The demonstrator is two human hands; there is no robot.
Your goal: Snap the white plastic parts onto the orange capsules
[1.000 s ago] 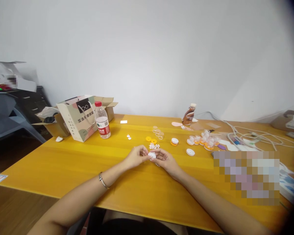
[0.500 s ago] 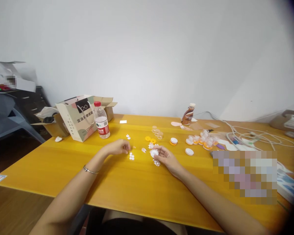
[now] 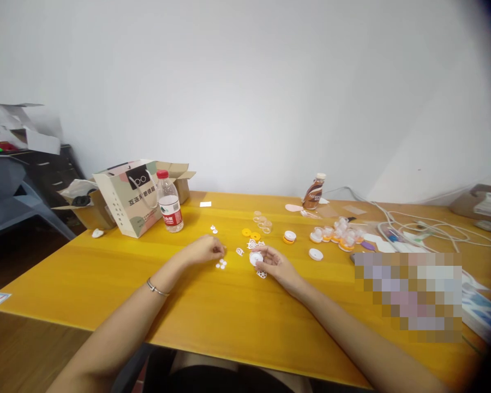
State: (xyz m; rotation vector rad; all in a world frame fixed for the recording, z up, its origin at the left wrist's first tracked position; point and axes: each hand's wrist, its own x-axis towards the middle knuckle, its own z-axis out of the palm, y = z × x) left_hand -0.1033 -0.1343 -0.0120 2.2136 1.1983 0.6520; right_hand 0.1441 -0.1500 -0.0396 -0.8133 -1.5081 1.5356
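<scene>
Step in hand, as judged: pairing small parts with a disc. The right hand point(image 3: 276, 263) grips a white disc point(image 3: 254, 258) between thumb and fingers, just above the surface point(image 3: 213, 322); the left hand point(image 3: 204, 251) is curled with fingertips pinched, whether on anything I cannot tell; small white pieces point(image 3: 221, 265) lie just off its fingertips, toward the right hand. A next move would call for a fine pinch and a steady disc. A white lattice part point(image 3: 262, 274) sits half hidden under the right hand — shape unclear; the disc's face is too small to read.
</scene>
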